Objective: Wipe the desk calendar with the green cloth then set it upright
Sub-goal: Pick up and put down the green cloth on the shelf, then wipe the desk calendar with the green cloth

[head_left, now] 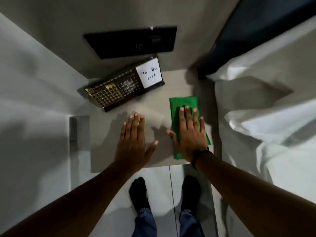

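A bed [266, 103] covered in rumpled white sheets fills the right side of the view, with a dark headboard [266, 23] above it against a pale wall [85, 14]. Pale floor tiles [159, 185] run beneath, where the person's feet in dark socks stand below blue jeans. Between bed and wall sits a small grey desk [153, 103]. A flat black panel [131, 41] is mounted on the wall just above it. The desk calendar [123, 86], dark with gold grids and a white "To Do List" note, lies tilted back at the far left of the desk. The green cloth [183, 103], folded, lies flat at the right edge. The right hand [189, 132] rests open and flat on the cloth, fingers spread. The left hand [135, 139] is open too, palm down over bare desk, gripping nothing, near the calendar but apart from it.
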